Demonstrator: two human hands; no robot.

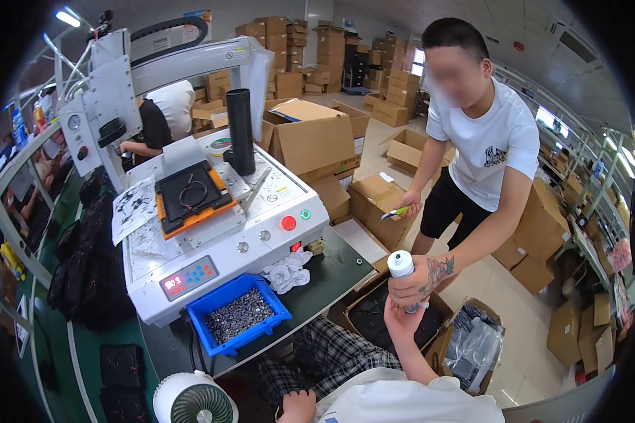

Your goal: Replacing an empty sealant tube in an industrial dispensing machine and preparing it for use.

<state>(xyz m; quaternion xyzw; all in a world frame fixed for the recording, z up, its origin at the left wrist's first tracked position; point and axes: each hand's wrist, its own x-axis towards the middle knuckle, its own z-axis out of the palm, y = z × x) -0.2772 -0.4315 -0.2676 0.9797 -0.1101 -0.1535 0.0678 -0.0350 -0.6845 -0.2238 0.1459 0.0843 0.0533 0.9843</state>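
Observation:
At the right of the head view, my right hand [404, 322] is raised to the lower end of a white cylindrical bottle [400, 264], its fingers around the base. A co-worker's tattooed hand [410, 280] grips the same bottle just above mine. The co-worker's other hand [408, 203] holds a green-and-black pen-like tool [396, 211]. My left hand [298, 405] lies on my lap, fingers loosely laid out, holding nothing. Nearest to it is a white round fan [194, 400] at the lower edge.
A white bench machine [254, 243] carries a black plate in an orange frame [196, 197]. Before it sit a blue bin [240, 314] of small metal parts and a crumpled white cloth [287, 272]. Cardboard boxes [317, 137] crowd behind; an open box with plastic bags [473, 345] stands at right.

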